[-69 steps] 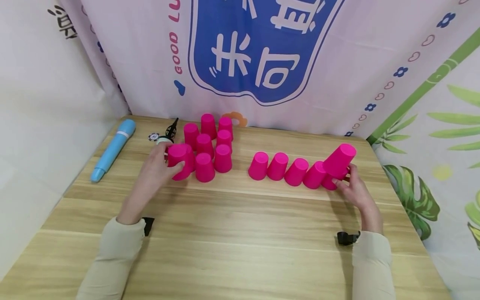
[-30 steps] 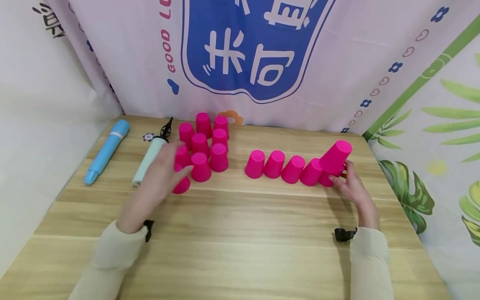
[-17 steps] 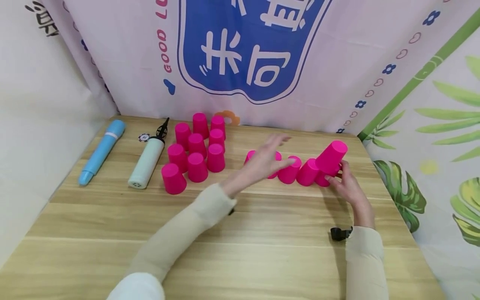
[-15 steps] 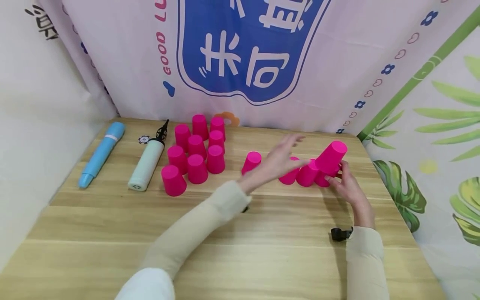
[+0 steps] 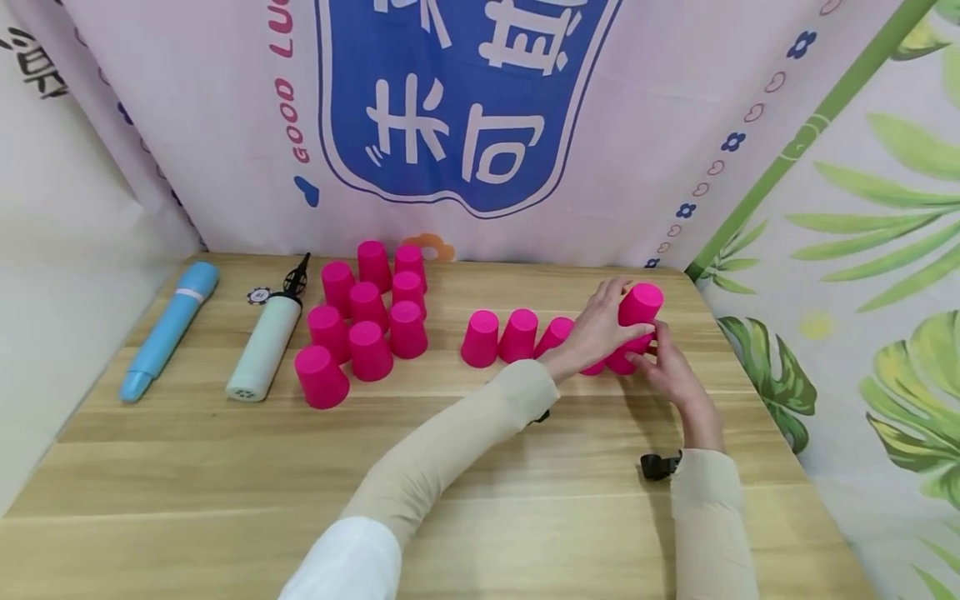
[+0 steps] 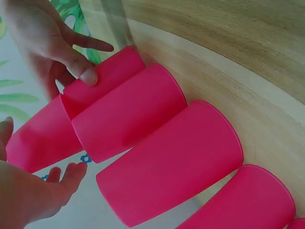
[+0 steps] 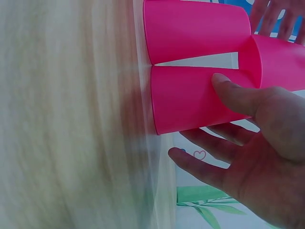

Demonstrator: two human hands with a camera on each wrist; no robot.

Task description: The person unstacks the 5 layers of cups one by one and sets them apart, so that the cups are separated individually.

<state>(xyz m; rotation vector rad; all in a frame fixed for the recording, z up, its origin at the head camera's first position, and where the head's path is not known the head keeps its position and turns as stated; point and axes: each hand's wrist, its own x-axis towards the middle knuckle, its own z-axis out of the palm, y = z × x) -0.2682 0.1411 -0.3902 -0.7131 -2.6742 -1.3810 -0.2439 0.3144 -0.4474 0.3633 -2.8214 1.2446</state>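
Pink cups (image 5: 480, 340) stand upside down in a short row at right. An upper pink cup (image 5: 641, 304) sits across the tops of the last two, also upside down. My right hand (image 5: 671, 375) grips the end cup (image 7: 190, 100), thumb on its near side and fingers behind it. The left hand (image 5: 592, 329) reaches across to the upper cup, thumb and fingers spread on either side of it. In the right wrist view, its straight fingers (image 7: 281, 19) show beside that upper cup.
Several more pink cups (image 5: 371, 350) stand inverted in a cluster at left. Beside them lie a pale green hand pump (image 5: 264, 348) with a black nozzle, a blue tube-shaped thing (image 5: 168, 333) and a small round chip (image 5: 259, 296). A printed curtain (image 5: 225, 167) hangs behind the table.
After setting a cup down in front of the left cluster, my left hand let go and moved right to the upper cup. The right hand kept hold of the end cup.
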